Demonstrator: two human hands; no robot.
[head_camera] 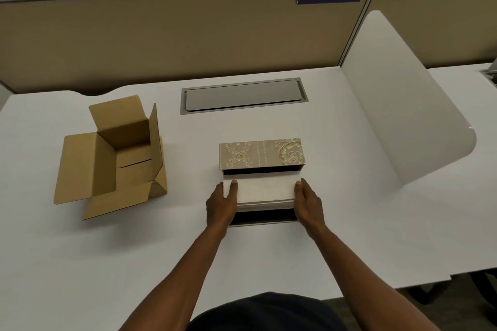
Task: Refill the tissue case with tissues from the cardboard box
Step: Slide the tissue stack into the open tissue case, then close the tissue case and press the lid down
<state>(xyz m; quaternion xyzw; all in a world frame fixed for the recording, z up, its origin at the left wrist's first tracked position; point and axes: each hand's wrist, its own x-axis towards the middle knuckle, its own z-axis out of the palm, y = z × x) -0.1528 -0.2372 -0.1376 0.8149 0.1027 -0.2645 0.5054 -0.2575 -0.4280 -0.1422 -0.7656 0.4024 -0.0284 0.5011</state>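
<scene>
The tissue case (262, 154) lies open at the middle of the white desk, its patterned beige lid standing up at the back and its dark inside showing. A white stack of tissues (265, 191) sits over the case's opening. My left hand (220, 205) grips the stack's left end and my right hand (309, 204) grips its right end. The cardboard box (113, 158) stands to the left with its flaps open, and its inside looks bare.
A grey cable-port cover (243, 97) is set into the desk (349, 223) behind the case. A tan partition (161, 35) runs along the back. A white curved side divider (403, 115) rises at the right.
</scene>
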